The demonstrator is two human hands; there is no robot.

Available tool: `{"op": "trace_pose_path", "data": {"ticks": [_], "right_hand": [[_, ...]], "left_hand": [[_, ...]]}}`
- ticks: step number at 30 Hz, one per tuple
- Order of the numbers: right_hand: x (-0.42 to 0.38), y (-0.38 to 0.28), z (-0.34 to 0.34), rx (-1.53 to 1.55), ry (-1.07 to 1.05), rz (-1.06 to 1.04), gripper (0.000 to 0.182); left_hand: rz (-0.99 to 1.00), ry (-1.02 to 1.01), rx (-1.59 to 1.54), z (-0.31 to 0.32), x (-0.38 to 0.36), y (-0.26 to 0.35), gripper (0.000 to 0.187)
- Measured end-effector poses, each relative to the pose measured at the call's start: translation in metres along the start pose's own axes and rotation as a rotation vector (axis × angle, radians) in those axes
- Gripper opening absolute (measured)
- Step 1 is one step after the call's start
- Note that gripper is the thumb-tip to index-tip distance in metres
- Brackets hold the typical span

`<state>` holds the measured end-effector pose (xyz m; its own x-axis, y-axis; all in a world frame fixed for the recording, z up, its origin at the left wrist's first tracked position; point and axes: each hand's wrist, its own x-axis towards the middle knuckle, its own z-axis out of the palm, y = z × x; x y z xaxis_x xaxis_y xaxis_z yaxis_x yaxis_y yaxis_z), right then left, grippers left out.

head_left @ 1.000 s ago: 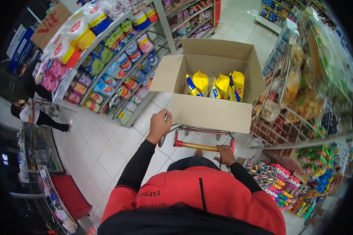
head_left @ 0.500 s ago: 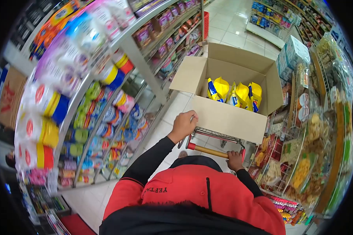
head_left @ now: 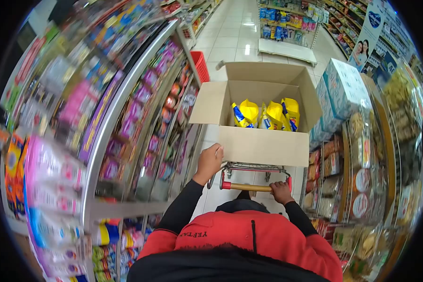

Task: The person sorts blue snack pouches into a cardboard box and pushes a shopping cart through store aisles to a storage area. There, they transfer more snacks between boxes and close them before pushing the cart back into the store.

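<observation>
An open cardboard box point(head_left: 263, 145) sits on a shopping cart point(head_left: 249, 166), flaps folded outward. Inside it stand several yellow-and-blue pouches point(head_left: 272, 115). My left hand point(head_left: 209, 163) is closed at the left edge of the box's near flap, its fingertips partly hidden. My right hand point(head_left: 281, 192) is wrapped around the right end of the cart's handle point(head_left: 244, 187), which has a wood-coloured bar and red ends.
Packed shelves point(head_left: 141, 117) rise close on the left. On the right, a rack point(head_left: 345, 174) of bagged snacks and stacked white-and-teal cartons point(head_left: 345, 89) stand beside the box. A red basket point(head_left: 200, 66) is ahead on the left, and a display stand point(head_left: 286, 47) is farther on along the tiled floor point(head_left: 230, 37).
The cart and I have moved forward along the aisle and turned; the shelves slide back past me. Both hands keep their places, and the pouches stay in the box.
</observation>
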<state>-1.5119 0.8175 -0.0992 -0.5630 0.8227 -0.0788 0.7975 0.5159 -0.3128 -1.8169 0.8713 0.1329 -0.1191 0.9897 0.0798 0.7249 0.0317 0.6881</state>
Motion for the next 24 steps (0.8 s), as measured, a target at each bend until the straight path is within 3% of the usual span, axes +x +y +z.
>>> {"op": "trace_pose_path", "data": {"ticks": [5,7,8,13,15,19,24], "right_hand": [[0.159,0.070,-0.032,0.216,-0.015,0.051,0.037],[0.215,0.082,-0.093,-0.096,0.122,0.068,0.039],[0.241,0.095,-0.111,-0.067,-0.009,0.179,0.041],[0.386,0.166,-0.106,-0.097,-0.006,0.282,0.048],[0.451,0.203,-0.100,0.306,0.059,0.359,0.050],[0.584,0.243,-0.117,0.286,-0.112,0.471,0.058],[0.758,0.298,-0.124,0.242,-0.165,0.510,0.063]], "left_hand": [[-0.089,0.041,0.017,0.001,0.165,-0.044,0.022],[-0.068,0.064,0.014,-0.003,0.234,-0.047,0.022],[-0.041,0.089,0.039,-0.005,0.268,-0.050,0.022],[-0.021,0.078,-0.026,0.004,0.432,-0.084,0.020],[-0.015,0.081,-0.046,0.012,0.503,-0.099,0.020],[-0.024,0.074,-0.071,0.023,0.633,-0.133,0.019],[0.009,0.061,0.023,0.018,0.801,-0.179,0.018]]}}
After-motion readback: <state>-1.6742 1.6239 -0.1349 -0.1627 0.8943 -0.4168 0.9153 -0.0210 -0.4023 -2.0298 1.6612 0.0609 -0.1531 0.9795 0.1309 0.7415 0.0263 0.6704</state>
